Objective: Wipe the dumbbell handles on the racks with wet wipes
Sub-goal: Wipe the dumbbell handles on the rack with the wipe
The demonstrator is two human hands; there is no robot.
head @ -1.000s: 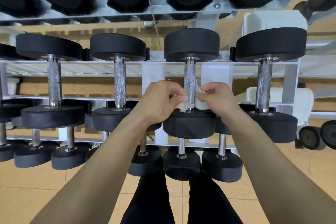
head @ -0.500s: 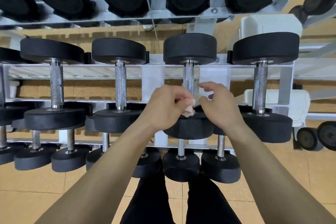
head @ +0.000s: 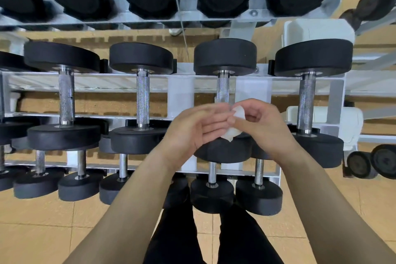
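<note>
- A white-painted steel rack (head: 181,92) in three tiers runs behind both grips, loaded with round, black, rubber-headed dumbbells; the raised figures on the top row's ends are too blurred to read.
- Tan floor tiles (head: 42,231) lie below the grips.
- The dumbbell (head: 225,55) straight beyond the grips lies on the middle tier, its knurled chrome handle (head: 223,88) showing just above the knuckles.
- The left grip (head: 192,128) is released, palm up, its straight fingers laid against the wipe.
- The right grip (head: 265,126) pinches the wipe between thumb and curled fingers.
- The wet wipe (head: 232,133), white and crumpled, sits between the two grips, in front of that dumbbell's near head.
</note>
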